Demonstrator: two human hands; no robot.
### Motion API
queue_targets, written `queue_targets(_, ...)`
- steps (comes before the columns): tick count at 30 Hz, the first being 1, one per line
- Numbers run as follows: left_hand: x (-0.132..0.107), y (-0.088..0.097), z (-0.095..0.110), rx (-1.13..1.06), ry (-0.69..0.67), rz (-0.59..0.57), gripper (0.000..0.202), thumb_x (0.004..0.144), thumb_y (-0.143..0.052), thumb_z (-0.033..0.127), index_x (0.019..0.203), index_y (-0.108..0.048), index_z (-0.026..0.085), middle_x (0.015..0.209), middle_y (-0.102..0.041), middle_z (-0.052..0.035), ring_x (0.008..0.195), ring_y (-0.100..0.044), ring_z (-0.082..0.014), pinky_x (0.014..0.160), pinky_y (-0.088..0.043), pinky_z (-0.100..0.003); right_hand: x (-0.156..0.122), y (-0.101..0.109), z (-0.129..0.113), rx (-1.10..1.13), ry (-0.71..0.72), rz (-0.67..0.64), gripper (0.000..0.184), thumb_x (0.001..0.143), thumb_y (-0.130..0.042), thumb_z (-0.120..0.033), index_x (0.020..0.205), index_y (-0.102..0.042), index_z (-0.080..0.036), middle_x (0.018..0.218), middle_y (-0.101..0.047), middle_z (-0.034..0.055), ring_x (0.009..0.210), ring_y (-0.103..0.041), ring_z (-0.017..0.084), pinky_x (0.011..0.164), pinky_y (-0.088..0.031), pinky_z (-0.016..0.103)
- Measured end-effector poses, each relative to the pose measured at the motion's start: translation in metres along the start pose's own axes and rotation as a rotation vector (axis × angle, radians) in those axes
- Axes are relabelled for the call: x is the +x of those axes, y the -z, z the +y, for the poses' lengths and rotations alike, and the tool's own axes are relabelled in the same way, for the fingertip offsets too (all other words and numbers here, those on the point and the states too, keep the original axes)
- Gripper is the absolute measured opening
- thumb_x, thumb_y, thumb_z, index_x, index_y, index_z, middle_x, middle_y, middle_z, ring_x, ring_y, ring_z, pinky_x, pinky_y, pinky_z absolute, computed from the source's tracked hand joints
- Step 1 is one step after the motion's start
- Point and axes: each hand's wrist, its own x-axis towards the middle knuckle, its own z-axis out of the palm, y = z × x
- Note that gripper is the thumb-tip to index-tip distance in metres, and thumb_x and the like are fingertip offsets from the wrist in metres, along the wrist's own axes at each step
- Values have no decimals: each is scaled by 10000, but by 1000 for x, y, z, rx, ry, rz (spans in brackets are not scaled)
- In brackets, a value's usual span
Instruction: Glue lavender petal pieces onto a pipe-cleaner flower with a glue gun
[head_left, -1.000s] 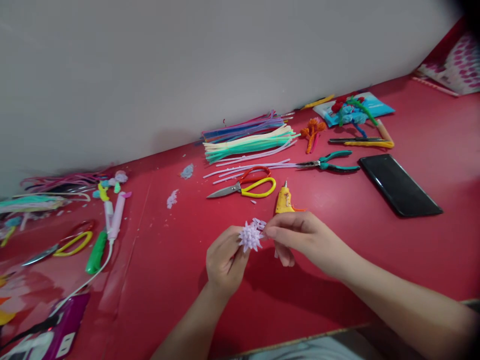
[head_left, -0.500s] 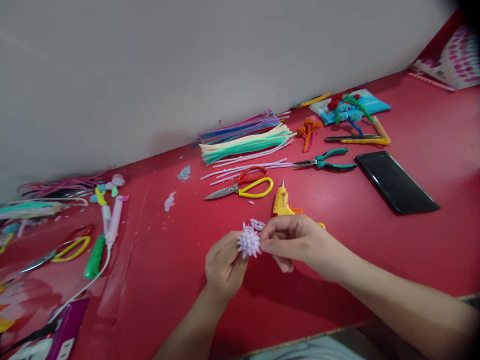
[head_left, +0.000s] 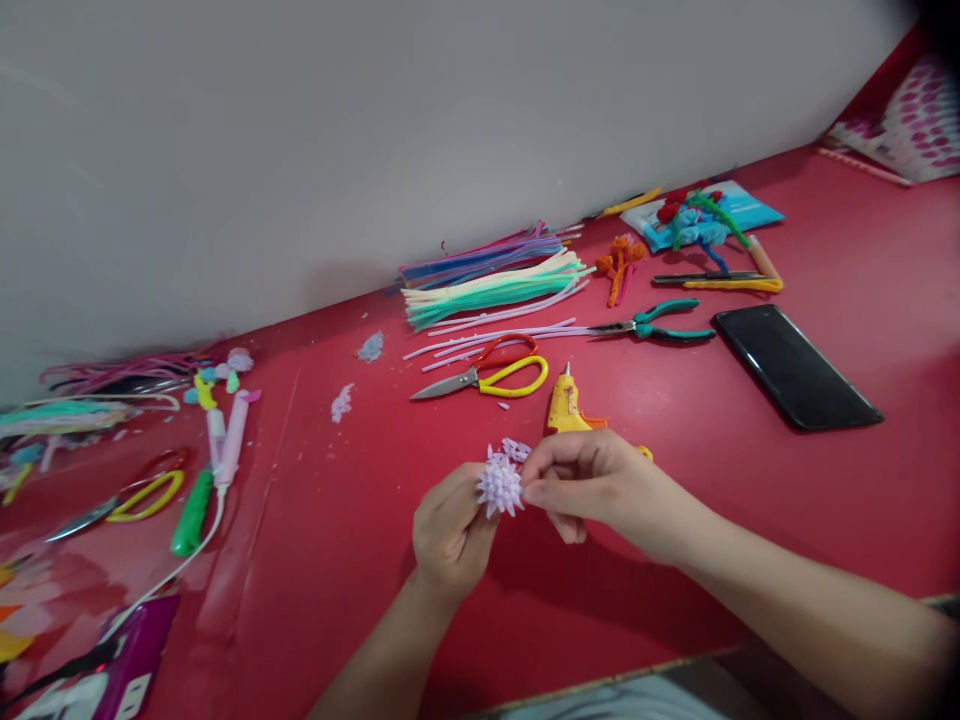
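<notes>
A spiky pale-lilac pipe-cleaner flower (head_left: 499,485) faces up at me, held from behind and from its left side by my left hand (head_left: 452,525). My right hand (head_left: 581,482) is closed in a pinch, thumb and forefinger at the flower's right edge. Whether a small petal sits between those fingertips is hard to see. Just behind the flower lie small cut lilac pieces (head_left: 515,450) on the red table (head_left: 360,580). A yellow glue gun (head_left: 562,402) rests beyond my right hand, which partly covers it.
Scissors (head_left: 480,380), pliers (head_left: 652,320) and pipe-cleaner bundles (head_left: 499,288) lie farther back. A black phone (head_left: 799,367) is at the right. Leftward are second scissors (head_left: 116,505), a corded pink glue gun (head_left: 231,440) and a purple box (head_left: 142,650). A grey wall (head_left: 375,130) closes off the back.
The whole view has shifted very slightly. Both hands and the lilac flower keep the same position relative to each other.
</notes>
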Motion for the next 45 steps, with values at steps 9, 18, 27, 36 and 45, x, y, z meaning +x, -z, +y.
queue_targets(9,2,0,1,-14,-4,-14,153,816,-481,100,732,-581,179,690,-630,-36,611,-576,-136,564,-461,-238,0,1,-2,-17,-41,21,108,766,-616,-264,751,-612,-157,435,-505,-71,399,-453,56,435,-393,171)
queue_targets(18,4,1,0,6,-76,-46,170,795,-491,33,758,-575,176,727,-625,-44,651,-576,-127,571,-456,-214,2,1,3,43,-38,3,97,766,-613,-248,757,-608,-151,417,-517,-75,370,-421,43,424,-364,167)
queue_targets(27,6,2,2,16,-71,-55,169,798,-491,46,725,-582,167,716,-639,-52,643,-582,-131,567,-449,-210,1,1,2,68,-50,-1,72,773,-610,-217,745,-601,-151,419,-522,-76,374,-419,33,420,-350,150)
queue_targets(36,5,2,0,8,-101,-62,189,785,-479,3,741,-558,169,751,-627,-55,679,-577,-132,566,-444,-209,2,1,3,48,-49,3,84,770,-610,-231,751,-599,-150,421,-518,-75,373,-418,36,420,-356,156)
queue_targets(45,4,1,-1,3,-98,-47,188,783,-486,14,751,-580,173,754,-637,-58,664,-577,-142,558,-438,-227,2,2,4,47,-43,5,91,773,-613,-239,747,-596,-153,415,-515,-74,370,-417,36,417,-353,155)
